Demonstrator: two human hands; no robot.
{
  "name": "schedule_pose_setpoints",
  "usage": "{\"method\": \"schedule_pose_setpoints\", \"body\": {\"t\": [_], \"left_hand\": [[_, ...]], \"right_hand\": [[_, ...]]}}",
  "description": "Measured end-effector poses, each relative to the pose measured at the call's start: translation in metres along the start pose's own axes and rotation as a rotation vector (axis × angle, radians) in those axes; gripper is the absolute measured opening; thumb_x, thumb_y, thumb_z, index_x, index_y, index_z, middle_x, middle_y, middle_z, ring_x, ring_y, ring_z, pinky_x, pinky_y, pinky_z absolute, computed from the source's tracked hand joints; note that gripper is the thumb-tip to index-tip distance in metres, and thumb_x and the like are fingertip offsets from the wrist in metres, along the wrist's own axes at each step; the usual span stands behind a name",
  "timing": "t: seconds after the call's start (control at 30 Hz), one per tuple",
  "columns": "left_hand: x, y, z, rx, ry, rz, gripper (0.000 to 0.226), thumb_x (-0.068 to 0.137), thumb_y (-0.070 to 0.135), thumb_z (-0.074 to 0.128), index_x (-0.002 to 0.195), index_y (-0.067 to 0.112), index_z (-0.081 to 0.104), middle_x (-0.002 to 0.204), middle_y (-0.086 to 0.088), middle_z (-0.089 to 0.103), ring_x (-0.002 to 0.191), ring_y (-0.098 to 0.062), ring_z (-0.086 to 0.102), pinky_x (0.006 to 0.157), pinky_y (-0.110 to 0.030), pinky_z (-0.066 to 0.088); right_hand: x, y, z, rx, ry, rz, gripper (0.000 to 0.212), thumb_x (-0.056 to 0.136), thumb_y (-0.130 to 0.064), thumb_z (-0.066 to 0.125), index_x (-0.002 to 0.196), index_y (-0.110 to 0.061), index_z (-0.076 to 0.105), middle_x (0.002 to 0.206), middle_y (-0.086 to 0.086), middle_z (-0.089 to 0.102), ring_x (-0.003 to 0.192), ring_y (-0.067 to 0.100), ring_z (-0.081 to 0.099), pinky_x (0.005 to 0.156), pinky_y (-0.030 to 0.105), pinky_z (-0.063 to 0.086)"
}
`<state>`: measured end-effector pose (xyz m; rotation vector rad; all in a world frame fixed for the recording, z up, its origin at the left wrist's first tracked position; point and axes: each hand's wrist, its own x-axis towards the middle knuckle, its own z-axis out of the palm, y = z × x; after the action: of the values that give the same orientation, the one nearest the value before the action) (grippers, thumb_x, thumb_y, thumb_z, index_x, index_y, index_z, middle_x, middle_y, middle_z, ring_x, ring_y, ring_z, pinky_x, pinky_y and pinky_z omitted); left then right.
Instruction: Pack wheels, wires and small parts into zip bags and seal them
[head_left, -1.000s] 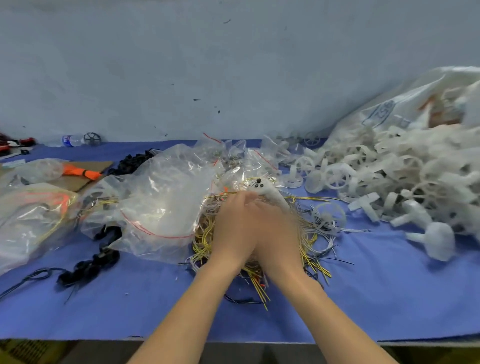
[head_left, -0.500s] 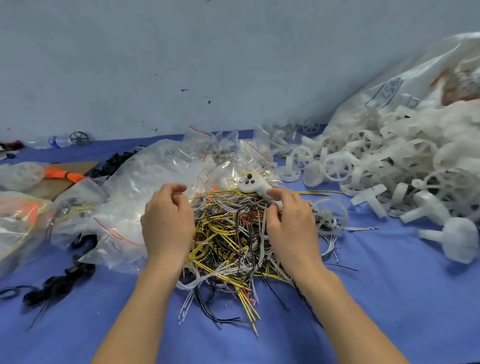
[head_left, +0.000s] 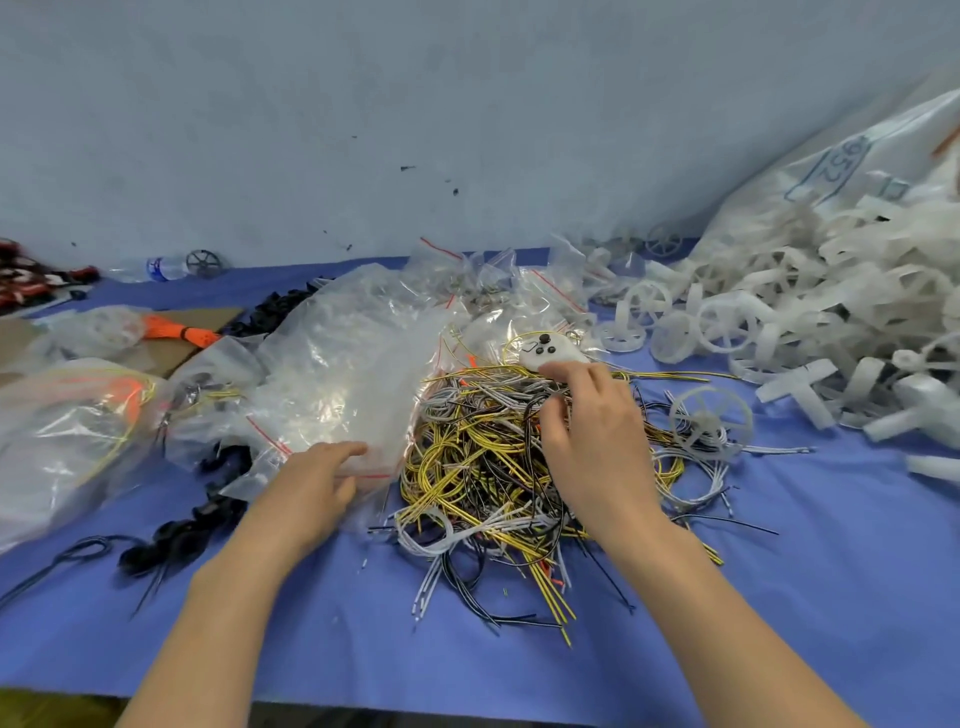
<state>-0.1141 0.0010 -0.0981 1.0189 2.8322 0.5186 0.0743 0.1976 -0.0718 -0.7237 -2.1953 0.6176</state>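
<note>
A tangled heap of yellow, black and white wires (head_left: 483, 467) lies on the blue table cloth (head_left: 779, 597) in the middle. My right hand (head_left: 592, 441) rests on top of the heap, fingers curled into the strands near a small white part with black knobs (head_left: 548, 352). My left hand (head_left: 311, 488) lies to the left of the heap with fingers stretched onto the edge of a clear zip bag with a red seal line (head_left: 332, 395). One loose white wheel (head_left: 710, 423) sits right of the wires.
A big pile of white wheels and plastic parts (head_left: 810, 322) spills from a large bag (head_left: 857, 171) at the right. More clear bags (head_left: 67, 431) lie at the left, with black parts (head_left: 171, 540), an orange bundle (head_left: 179, 332) and cardboard. The wall stands close behind.
My hands, together over the wires a second ago, have parted. The left hand moved left and down onto the zip bag; the right hand stayed on the wire heap.
</note>
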Motion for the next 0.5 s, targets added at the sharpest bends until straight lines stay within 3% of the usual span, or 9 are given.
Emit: {"method": "schedule_pose_setpoints", "body": {"t": [0.17, 0.3, 0.43, 0.5], "left_hand": [[0.002, -0.009, -0.001, 0.002, 0.168, 0.024, 0.017, 0.098, 0.032, 0.054, 0.109, 0.031, 0.068, 0.111, 0.004, 0.071, 0.103, -0.022, 0.063, 0.088, -0.039, 0.049], [0.002, -0.001, -0.006, -0.091, 0.382, 0.039, 0.015, 0.1, 0.038, 0.047, 0.091, 0.036, 0.059, 0.086, 0.004, 0.071, 0.082, -0.024, 0.065, 0.07, -0.04, 0.051], [-0.001, 0.034, -0.035, -0.525, 0.775, 0.036, 0.022, 0.102, 0.04, 0.044, 0.095, 0.03, 0.062, 0.09, 0.007, 0.068, 0.076, -0.009, 0.063, 0.063, -0.031, 0.046], [-0.007, 0.063, -0.052, -0.811, 0.864, 0.118, 0.022, 0.1, 0.042, 0.048, 0.089, 0.031, 0.064, 0.082, 0.01, 0.068, 0.07, -0.003, 0.063, 0.057, -0.027, 0.052]], "right_hand": [[-0.001, -0.001, 0.002, -0.016, -0.01, -0.02, 0.03, 0.098, -0.018, 0.049, 0.125, -0.021, 0.058, 0.122, -0.002, 0.058, 0.116, 0.02, 0.048, 0.103, 0.039, 0.038], [-0.001, -0.001, -0.001, 0.008, -0.006, -0.012, 0.03, 0.098, -0.018, 0.048, 0.125, -0.022, 0.058, 0.122, -0.004, 0.058, 0.117, 0.018, 0.047, 0.102, 0.038, 0.038], [-0.003, -0.009, -0.007, 0.087, 0.001, -0.024, 0.03, 0.098, -0.018, 0.049, 0.125, -0.025, 0.058, 0.121, -0.006, 0.058, 0.117, 0.016, 0.048, 0.104, 0.039, 0.038], [-0.004, -0.019, -0.011, 0.199, 0.002, -0.042, 0.028, 0.099, -0.021, 0.048, 0.124, -0.026, 0.058, 0.12, -0.007, 0.058, 0.113, 0.013, 0.051, 0.1, 0.037, 0.041]]}}
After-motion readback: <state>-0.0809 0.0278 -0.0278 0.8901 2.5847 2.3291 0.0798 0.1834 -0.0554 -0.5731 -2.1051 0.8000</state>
